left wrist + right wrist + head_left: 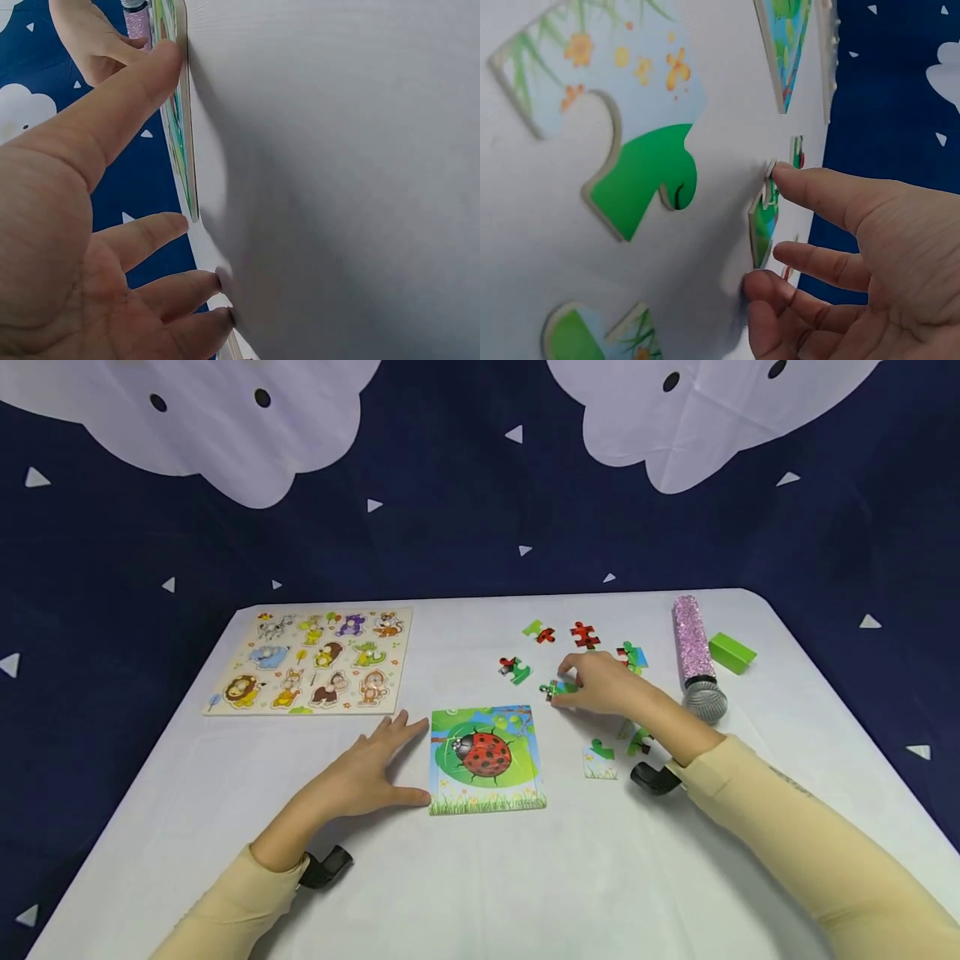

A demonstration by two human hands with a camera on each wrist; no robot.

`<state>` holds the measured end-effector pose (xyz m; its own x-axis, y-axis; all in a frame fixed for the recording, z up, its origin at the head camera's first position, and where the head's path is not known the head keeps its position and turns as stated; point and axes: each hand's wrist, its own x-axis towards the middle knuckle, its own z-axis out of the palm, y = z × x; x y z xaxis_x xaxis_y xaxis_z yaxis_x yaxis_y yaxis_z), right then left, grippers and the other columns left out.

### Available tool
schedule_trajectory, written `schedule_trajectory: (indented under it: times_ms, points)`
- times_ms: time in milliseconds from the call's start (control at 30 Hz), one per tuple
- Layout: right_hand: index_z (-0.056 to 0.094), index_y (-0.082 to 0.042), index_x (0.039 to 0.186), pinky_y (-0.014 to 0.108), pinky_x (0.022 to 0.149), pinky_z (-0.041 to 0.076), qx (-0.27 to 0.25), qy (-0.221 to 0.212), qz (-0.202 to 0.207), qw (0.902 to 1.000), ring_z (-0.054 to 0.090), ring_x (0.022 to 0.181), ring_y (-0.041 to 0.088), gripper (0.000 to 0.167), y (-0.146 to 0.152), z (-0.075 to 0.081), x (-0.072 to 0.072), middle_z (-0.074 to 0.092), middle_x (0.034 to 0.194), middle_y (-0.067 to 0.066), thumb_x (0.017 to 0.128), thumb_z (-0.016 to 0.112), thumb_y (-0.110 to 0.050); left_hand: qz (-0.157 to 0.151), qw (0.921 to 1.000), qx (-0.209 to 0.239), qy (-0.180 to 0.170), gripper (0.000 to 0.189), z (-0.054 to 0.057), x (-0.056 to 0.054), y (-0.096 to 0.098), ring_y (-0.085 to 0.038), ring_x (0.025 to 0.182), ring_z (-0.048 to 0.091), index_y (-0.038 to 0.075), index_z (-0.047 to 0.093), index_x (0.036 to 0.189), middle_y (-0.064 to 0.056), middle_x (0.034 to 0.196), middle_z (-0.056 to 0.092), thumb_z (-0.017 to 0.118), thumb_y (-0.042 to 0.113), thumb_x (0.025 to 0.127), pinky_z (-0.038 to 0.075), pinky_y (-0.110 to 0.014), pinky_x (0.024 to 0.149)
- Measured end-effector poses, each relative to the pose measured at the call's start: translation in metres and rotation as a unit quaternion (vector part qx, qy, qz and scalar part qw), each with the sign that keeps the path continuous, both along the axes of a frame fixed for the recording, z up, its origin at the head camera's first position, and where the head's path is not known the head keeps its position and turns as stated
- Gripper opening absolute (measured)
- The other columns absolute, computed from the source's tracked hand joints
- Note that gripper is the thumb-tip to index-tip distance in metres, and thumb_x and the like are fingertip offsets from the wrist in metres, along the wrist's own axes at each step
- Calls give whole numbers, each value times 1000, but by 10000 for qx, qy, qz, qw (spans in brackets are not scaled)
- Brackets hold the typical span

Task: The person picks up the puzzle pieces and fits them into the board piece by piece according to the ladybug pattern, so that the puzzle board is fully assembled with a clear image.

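A square ladybug puzzle board (487, 803) lies flat on the white table. Beside its left edge rests my left hand (366, 774), fingers spread and thumb tip at the board's lower left corner. In the left wrist view the thumb (131, 97) lies against the board's edge (187, 135). My right hand (603, 683) is over a green jigsaw piece (553, 690) right of the board. The right wrist view has thumb (817, 191) touching that piece (761, 225), with the other fingers loosely bent near its far end.
More jigsaw pieces lie around the right hand, including a red one (585, 635) and a flowered one (600, 763). An animal puzzle board (345, 703) is at the back left. To the right lie a pink glitter microphone (693, 639) and a green block (732, 652).
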<state>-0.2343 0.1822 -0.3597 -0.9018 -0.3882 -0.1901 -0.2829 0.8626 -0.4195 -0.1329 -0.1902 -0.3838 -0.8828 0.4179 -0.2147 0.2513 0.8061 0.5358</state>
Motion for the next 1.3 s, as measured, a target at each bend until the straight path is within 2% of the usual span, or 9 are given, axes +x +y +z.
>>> schedule_trajectory:
  times_ms: [300, 500, 567, 700, 933, 1300]
  points:
    - [73, -5, 128, 30, 64, 41, -138, -4, -70, 9999, 50, 70, 18, 42, 0, -4, -5, 59, 74, 5, 93, 84, -25, -82, 9999, -34, -94, 105, -1, 0, 2, -53, 165, 9, 18, 37, 169, -27, 178, 14, 90, 50, 84, 10, -79, 127]
    - [75, -10, 126, 38, 76, 51, -102, 56, -17, 9999, 62, 87, 25, 32, 3, -5, -7, 72, 98, 13, 96, 82, -21, -165, 9997, -126, -123, 104, 2, -1, 5, -54, 164, 8, 18, 38, 169, -28, 177, 13, 89, 51, 85, 11, -81, 126]
    - [75, -11, 125, 40, 78, 52, -75, 72, -1, 9999, 63, 89, 26, 31, 4, -6, -8, 73, 101, 14, 96, 82, -20, -173, 9997, -149, -130, 104, 3, -2, 6, -54, 164, 9, 18, 38, 169, -28, 177, 13, 90, 51, 84, 11, -82, 125]
    - [76, -12, 124, 39, 77, 52, -57, 74, 46, 9999, 64, 88, 26, 29, 3, -5, -9, 74, 101, 14, 96, 82, -19, -156, 9997, -168, -115, 104, 3, -1, 7, -54, 164, 10, 18, 38, 168, -28, 177, 14, 90, 51, 84, 12, -83, 125]
    - [74, -13, 121, 33, 70, 46, 41, 34, 196, 9998, 58, 76, 21, 25, -2, -3, -10, 73, 91, 10, 98, 80, -17, -119, 9997, -208, -104, 105, 5, 1, 5, -55, 164, 11, 19, 38, 168, -28, 177, 15, 90, 51, 83, 14, -84, 123]
    - [73, -13, 120, 34, 70, 46, 243, 22, 272, 9993, 58, 78, 22, 22, -2, -2, -10, 72, 93, 10, 99, 78, -16, -127, 9996, -251, -39, 105, 5, 0, 6, -55, 163, 13, 19, 39, 168, -28, 177, 16, 90, 52, 82, 15, -84, 123]
